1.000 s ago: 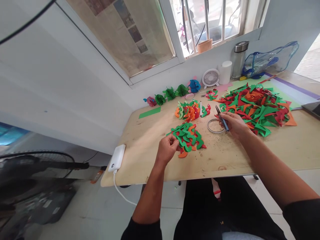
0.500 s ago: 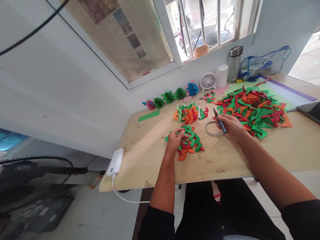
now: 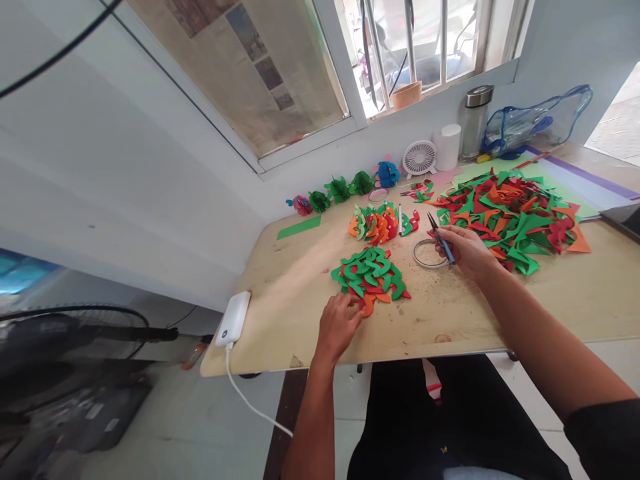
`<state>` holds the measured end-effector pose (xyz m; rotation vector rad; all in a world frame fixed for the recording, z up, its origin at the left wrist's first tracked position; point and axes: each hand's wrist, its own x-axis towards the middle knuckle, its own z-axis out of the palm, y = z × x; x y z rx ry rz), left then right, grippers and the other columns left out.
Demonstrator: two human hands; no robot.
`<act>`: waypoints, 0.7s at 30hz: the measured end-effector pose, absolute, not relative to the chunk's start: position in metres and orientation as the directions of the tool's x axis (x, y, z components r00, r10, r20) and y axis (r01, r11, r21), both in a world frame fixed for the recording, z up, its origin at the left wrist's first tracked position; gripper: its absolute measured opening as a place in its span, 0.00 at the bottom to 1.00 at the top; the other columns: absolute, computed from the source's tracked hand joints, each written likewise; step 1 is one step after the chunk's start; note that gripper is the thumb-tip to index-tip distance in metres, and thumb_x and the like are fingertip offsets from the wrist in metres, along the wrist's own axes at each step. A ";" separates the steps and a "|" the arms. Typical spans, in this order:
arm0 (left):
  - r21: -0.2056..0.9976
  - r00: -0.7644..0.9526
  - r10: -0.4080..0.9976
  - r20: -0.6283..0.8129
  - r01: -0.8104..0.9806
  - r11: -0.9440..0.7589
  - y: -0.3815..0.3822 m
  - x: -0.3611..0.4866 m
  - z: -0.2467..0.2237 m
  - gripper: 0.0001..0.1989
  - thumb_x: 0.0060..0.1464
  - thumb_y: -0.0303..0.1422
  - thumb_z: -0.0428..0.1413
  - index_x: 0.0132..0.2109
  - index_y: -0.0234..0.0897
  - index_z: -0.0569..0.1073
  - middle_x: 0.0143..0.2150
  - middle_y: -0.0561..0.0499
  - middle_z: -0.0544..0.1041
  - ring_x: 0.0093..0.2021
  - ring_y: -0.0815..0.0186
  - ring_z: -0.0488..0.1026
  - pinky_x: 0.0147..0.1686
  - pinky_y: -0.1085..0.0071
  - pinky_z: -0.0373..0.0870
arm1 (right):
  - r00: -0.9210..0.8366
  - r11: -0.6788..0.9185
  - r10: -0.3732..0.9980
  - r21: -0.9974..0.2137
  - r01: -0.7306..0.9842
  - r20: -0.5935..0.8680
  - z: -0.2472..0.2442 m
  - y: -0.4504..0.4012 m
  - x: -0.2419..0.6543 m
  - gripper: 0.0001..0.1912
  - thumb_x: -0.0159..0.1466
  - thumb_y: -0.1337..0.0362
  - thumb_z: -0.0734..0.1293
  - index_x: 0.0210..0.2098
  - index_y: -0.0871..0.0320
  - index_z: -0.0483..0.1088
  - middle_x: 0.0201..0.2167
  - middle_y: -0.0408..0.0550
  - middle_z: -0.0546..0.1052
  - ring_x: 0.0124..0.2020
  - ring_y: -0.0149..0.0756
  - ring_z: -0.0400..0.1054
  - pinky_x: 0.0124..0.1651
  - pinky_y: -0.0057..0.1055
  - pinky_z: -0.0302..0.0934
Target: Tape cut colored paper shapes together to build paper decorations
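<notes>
Right hand [image 3: 463, 252]: gripping pointed, blue-handled tool [image 3: 447, 251]. Left hand [image 3: 341, 325]: fingers bent at near edge of paper-cutout pile [image 3: 371, 270] on table [image 3: 280, 287]; grip indeterminable. Clear pouch [image 3: 523, 121]: blue item [image 3: 543, 124] inside. Window print [image 3: 269, 72]: illegible from here.

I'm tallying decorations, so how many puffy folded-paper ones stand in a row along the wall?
5. From left: a pink-and-blue one, the first green one, the second green one, the third green one, and a mostly blue one near the white fan. None looks hidden.
</notes>
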<state>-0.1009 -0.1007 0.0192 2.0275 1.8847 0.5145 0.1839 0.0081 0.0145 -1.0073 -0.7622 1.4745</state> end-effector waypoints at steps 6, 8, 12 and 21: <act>0.401 0.158 0.986 -0.048 0.908 -0.126 -0.112 -0.105 0.017 0.10 0.49 0.26 0.54 0.40 0.39 0.72 0.43 0.48 0.73 0.45 0.60 0.68 0.46 0.63 0.64 | 0.015 -0.173 0.980 -0.894 -0.412 -0.197 0.015 0.008 0.183 0.09 0.50 0.63 0.73 0.29 0.60 0.73 0.22 0.45 0.75 0.18 0.25 0.66 0.18 0.19 0.60; 0.407 0.173 0.984 -0.043 0.902 -0.141 -0.111 -0.104 0.016 0.08 0.49 0.25 0.53 0.37 0.39 0.71 0.43 0.48 0.73 0.46 0.60 0.68 0.47 0.63 0.64 | 0.025 -0.170 0.980 -0.896 -0.410 -0.198 0.015 0.008 0.184 0.09 0.50 0.63 0.73 0.28 0.60 0.72 0.22 0.45 0.74 0.18 0.25 0.65 0.18 0.19 0.60; 0.420 0.181 0.983 -0.035 0.895 -0.150 -0.111 -0.104 0.014 0.09 0.49 0.25 0.54 0.40 0.39 0.71 0.42 0.48 0.73 0.45 0.60 0.68 0.47 0.63 0.64 | 0.015 -0.162 0.983 -0.903 -0.399 -0.184 0.013 0.008 0.184 0.08 0.51 0.63 0.73 0.28 0.60 0.72 0.22 0.45 0.74 0.18 0.25 0.65 0.18 0.19 0.61; 0.396 0.217 0.975 -0.050 0.901 -0.180 -0.112 -0.102 0.013 0.05 0.50 0.25 0.51 0.33 0.37 0.71 0.39 0.48 0.74 0.43 0.60 0.68 0.45 0.64 0.64 | -0.005 -0.182 0.981 -0.899 -0.399 -0.196 0.011 0.010 0.185 0.09 0.51 0.63 0.72 0.29 0.60 0.72 0.22 0.44 0.74 0.18 0.24 0.65 0.20 0.19 0.61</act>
